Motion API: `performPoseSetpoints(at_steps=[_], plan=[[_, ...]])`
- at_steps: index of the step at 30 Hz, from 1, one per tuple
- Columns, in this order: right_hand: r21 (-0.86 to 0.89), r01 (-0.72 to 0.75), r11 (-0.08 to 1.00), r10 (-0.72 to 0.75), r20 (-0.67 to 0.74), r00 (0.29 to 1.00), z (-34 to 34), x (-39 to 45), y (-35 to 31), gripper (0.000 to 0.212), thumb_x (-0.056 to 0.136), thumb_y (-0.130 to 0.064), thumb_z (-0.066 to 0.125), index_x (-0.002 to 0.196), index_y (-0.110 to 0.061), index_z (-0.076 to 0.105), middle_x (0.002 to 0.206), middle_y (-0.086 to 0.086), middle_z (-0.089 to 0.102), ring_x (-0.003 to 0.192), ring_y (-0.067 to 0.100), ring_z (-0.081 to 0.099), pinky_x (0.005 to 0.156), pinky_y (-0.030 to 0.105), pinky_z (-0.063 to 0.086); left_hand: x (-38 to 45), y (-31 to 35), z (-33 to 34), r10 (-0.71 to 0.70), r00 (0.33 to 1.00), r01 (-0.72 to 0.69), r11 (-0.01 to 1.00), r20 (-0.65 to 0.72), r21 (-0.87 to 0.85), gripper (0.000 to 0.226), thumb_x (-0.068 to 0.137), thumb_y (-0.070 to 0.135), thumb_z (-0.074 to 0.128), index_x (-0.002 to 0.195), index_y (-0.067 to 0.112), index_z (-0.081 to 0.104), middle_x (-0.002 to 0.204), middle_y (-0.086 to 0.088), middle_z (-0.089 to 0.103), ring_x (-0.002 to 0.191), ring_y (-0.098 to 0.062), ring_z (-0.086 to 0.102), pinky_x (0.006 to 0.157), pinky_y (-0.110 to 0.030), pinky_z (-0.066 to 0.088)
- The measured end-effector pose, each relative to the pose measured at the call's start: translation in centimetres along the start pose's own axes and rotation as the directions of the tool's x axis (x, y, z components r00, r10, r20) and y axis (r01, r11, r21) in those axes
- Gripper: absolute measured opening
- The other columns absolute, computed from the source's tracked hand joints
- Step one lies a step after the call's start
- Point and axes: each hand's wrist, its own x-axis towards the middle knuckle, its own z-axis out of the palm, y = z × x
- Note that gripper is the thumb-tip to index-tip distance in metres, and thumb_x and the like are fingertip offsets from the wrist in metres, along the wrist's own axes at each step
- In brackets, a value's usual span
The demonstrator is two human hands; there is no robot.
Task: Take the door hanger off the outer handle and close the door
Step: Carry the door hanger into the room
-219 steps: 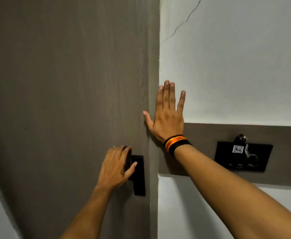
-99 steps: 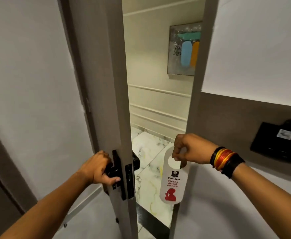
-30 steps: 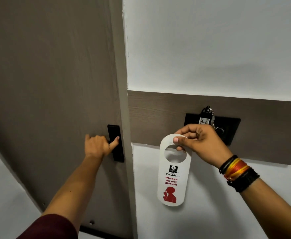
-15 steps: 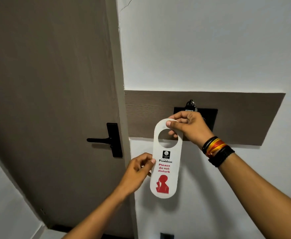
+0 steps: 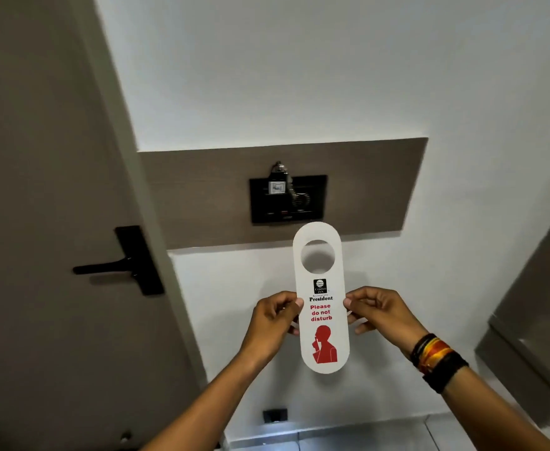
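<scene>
A white door hanger (image 5: pixel 321 294) with a round hole, red "Please do not disturb" text and a red figure is held upright in front of the wall. My left hand (image 5: pixel 272 320) pinches its left edge and my right hand (image 5: pixel 379 312) pinches its right edge at mid-height. The grey-brown door (image 5: pixel 39 190) stands shut in its frame on the left. Its black lever handle (image 5: pixel 117 266) on a black plate has nothing on it.
A black key-card switch panel (image 5: pixel 288 198) with a key tag hanging from it sits on a brown wall strip (image 5: pixel 371 187) above the hanger. A small black socket (image 5: pixel 275 415) is low on the wall. A grey cabinet (image 5: pixel 540 314) stands at the right.
My right hand slid from the hanger's top loop down to its right edge. My left hand took the left edge. The hanger now sits lower and centred; the view pulled back from the shut door.
</scene>
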Motion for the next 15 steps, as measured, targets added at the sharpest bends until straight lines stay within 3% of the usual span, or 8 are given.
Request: performPoseSetpoints(at_steps=[5, 10, 11, 15], plan=[[-0.032, -0.06, 0.998, 0.057, -0.088, 0.995, -9.0, -0.1, 4.5, 0.012, 0.097, -0.014, 0.07, 0.104, -0.005, 0.074, 0.097, 0.017, 0.081, 0.086, 0.032, 0.076, 0.062, 0.032, 0.063, 2.8, -0.4, 9.0, -0.073, 0.987, 0.06, 0.994, 0.146, 0.092, 0.021, 0.101, 0.026, 0.064, 0.111, 0.015, 0.08, 0.105, 0.002, 0.084, 0.09, -0.023, 0.08, 0.072, -0.028, 0.065], [-0.026, -0.148, 0.989, 0.143, -0.135, 0.98, -17.6, -1.4, 9.2, 0.007, 0.098, -0.009, 0.067, 0.096, -0.003, 0.071, 0.082, 0.006, 0.078, 0.074, 0.022, 0.072, 0.06, 0.031, 0.062, 5.2, -1.9, 18.0, -0.151, 0.946, 0.1, 0.978, 0.286, 0.185, 0.021, 0.1, 0.027, 0.066, 0.114, 0.019, 0.081, 0.104, 0.002, 0.085, 0.088, -0.023, 0.081, 0.076, -0.029, 0.064], [-0.009, -0.198, 0.98, 0.192, -0.218, 0.957, -24.3, -2.7, 12.1, 0.007, 0.099, -0.008, 0.066, 0.095, -0.005, 0.071, 0.083, 0.005, 0.077, 0.075, 0.022, 0.072, 0.06, 0.03, 0.061, 6.8, -2.9, 25.9, -0.167, 0.91, 0.098, 0.976, 0.379, 0.194, 0.022, 0.099, 0.027, 0.067, 0.114, 0.019, 0.081, 0.104, 0.003, 0.085, 0.088, -0.022, 0.081, 0.076, -0.029, 0.064], [0.026, -0.313, 0.949, 0.303, -0.334, 0.892, -33.2, -5.7, 16.7, 0.005, 0.099, -0.01, 0.066, 0.096, -0.01, 0.07, 0.086, 0.008, 0.075, 0.068, 0.016, 0.074, 0.058, 0.028, 0.061, 7.9, -5.0, 37.3, -0.231, 0.859, 0.142, 0.965, 0.457, 0.222, 0.021, 0.099, 0.027, 0.068, 0.114, 0.02, 0.08, 0.106, 0.005, 0.085, 0.086, -0.018, 0.082, 0.078, -0.031, 0.066]])
